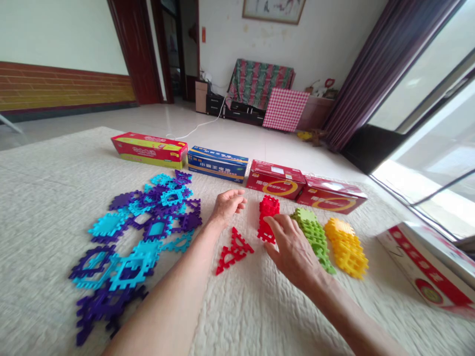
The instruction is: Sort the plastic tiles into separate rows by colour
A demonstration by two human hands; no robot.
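Note:
Over the front of a red stack of interlocking plastic building pieces (267, 210) is my right hand (293, 244). Its thumb and fingers are apart; whether the fingertips touch the stack I cannot tell. My left hand (228, 205) hovers left of that stack, fingers loosely curled with gaps and nothing visible in them. Two red triangular pieces (233, 251) lie between my forearms. To the right are a green row of overlapping pieces (313, 237) and a yellow row (346, 247). Left of my left forearm spreads a loose pile of purple and light blue pieces (156, 230).
Along the back of the pale quilted mat (230, 316) stand a red-yellow box (150, 151), a blue box (217, 165) and two dark red boxes (276, 179). A white-red carton (426, 267) sits at the right. Beyond are tiled floor, a white cable and a covered cabinet.

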